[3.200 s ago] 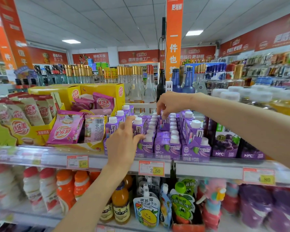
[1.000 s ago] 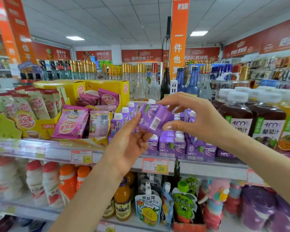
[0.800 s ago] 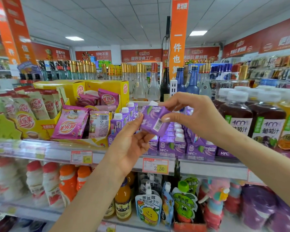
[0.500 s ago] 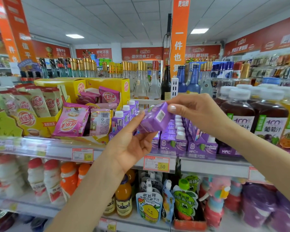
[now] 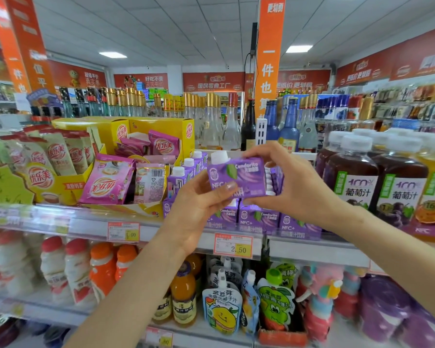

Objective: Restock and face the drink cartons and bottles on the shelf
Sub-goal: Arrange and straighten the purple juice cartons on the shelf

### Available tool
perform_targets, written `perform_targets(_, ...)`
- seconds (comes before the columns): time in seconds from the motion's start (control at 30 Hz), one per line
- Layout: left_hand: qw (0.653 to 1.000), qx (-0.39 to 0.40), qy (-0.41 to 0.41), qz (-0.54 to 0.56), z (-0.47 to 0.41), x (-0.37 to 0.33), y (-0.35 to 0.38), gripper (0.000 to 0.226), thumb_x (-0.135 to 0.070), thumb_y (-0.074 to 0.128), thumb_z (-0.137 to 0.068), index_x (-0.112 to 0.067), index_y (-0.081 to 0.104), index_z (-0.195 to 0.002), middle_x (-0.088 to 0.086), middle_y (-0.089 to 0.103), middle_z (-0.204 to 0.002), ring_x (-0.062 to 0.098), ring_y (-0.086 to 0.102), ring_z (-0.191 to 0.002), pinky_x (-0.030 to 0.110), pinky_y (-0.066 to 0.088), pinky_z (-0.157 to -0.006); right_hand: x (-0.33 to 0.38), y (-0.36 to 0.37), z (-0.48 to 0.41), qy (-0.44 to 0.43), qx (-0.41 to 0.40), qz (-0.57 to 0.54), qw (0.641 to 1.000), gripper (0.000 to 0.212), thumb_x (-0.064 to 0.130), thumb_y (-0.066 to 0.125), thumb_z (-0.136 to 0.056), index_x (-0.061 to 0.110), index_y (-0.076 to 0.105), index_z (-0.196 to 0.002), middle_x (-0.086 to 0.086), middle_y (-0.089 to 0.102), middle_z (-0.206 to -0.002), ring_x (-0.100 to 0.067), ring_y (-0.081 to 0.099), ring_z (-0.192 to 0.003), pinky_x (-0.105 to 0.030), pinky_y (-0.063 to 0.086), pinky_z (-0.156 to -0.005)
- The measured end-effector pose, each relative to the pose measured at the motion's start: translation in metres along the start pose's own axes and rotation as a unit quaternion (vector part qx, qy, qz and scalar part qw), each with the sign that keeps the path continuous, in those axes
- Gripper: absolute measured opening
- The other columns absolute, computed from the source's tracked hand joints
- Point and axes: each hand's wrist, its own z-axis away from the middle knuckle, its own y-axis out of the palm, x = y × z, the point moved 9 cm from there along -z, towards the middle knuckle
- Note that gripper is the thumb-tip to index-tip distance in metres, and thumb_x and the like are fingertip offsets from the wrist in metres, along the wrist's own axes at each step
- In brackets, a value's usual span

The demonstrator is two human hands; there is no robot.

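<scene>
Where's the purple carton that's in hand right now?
Head view, centre: the purple carton is held between the left hand and right hand, just above the shelved carton rows, grape juice bottles to its right.

Small purple carton (image 5: 239, 177), white-capped, upright, label facing out, pinched between left grip (image 5: 199, 204) and right grip (image 5: 294, 187); matching cartons (image 5: 259, 218) stand shelved just below.

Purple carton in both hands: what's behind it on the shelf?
Rows of white-capped purple cartons. The held carton, left hand and right hand cover the rows' middle.
</scene>
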Motion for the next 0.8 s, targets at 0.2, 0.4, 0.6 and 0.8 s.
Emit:
perform_targets(0.2, 0.985, -0.011, 0.148, -0.09, 0.002, -0.02, -0.008, 0.045, -0.008, 0.072, -0.06, -0.017, 0.057, -0.101, -0.01, 0.071, -0.088, 0.01, 0.067, -0.086, 0.026, 0.055, -0.073, -0.003, 0.001, 0.007, -0.005, 0.013, -0.12, 0.993, 0.064, 0.027, 0.078, -0.072, 0.032, 0.026, -0.11, 0.014, 0.054, -0.121, -0.006, 0.055, -0.114, -0.024, 0.042, -0.1)
perform_targets(0.4, 0.952, -0.06, 0.203, -0.222, 0.004, -0.026, -0.019, 0.047, -0.014, 0.083, -0.061, -0.029, 0.057, -0.097, -0.001, 0.069, -0.098, 0.022, 0.064, -0.092, 0.043, 0.053, -0.083, -0.007, -0.002, 0.001, 0.013, 0.051, -0.098, 0.994, 0.073, 0.038, 0.08, -0.072, 0.022, 0.037, -0.129, 0.009, 0.061, -0.115, -0.007, 0.053, -0.115, -0.019, 0.034, -0.103)
perform_targets(0.6, 0.933, -0.069, 0.211, -0.284, 0.009, -0.032, -0.012, 0.047, -0.031, 0.078, -0.059, -0.034, 0.056, -0.1, -0.012, 0.066, -0.093, 0.008, 0.062, -0.081, 0.026, 0.051, -0.073, 0.005, 0.001, -0.013, 0.0, 0.104, -0.064, 0.992, 0.064, 0.042, 0.075, -0.075, 0.032, 0.046, -0.131, 0.009, 0.059, -0.118, -0.006, 0.054, -0.108, -0.027, 0.042, -0.096)
perform_targets(0.8, 0.969, 0.002, 0.147, -0.199, 0.002, -0.026, -0.005, 0.045, -0.019, 0.074, -0.065, -0.026, 0.048, -0.1, -0.016, 0.069, -0.072, 0.001, 0.063, -0.068, 0.016, 0.051, -0.065, 0.008, 0.015, -0.024, 0.016, 0.211, -0.066, 0.975, 0.062, 0.028, 0.081, -0.072, 0.029, 0.055, -0.128, 0.014, 0.057, -0.119, -0.013, 0.06, -0.1, -0.027, 0.052, -0.083)
